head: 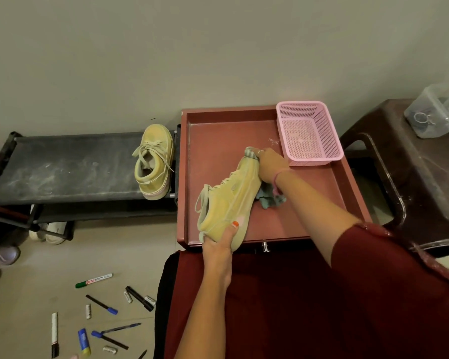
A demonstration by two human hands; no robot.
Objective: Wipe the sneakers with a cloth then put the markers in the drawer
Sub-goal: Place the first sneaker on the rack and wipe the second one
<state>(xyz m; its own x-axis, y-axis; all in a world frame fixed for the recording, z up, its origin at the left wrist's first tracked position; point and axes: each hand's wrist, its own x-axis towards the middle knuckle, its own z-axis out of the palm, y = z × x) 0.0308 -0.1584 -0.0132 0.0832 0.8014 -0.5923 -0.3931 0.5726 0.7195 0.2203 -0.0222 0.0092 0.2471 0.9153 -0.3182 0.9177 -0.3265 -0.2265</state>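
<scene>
A yellow sneaker [230, 196] lies tilted over the open reddish drawer [213, 141]. My left hand [219, 246] grips its heel at the drawer's front edge. At the sneaker's toe my right hand [270, 163] presses a grey-green cloth [270, 199], which bunches under my wrist. The second yellow sneaker [154, 161] stands on the black shoe rack [62, 167] to the left. Several markers [94, 280] and pens lie scattered on the floor at the lower left.
A pink mesh basket [309, 133] sits in the drawer's far right corner. A dark brown plastic stool [410, 167] with a clear container [438, 112] on it stands to the right. White shoes [49, 231] rest under the rack. My dark red clothing fills the lower right.
</scene>
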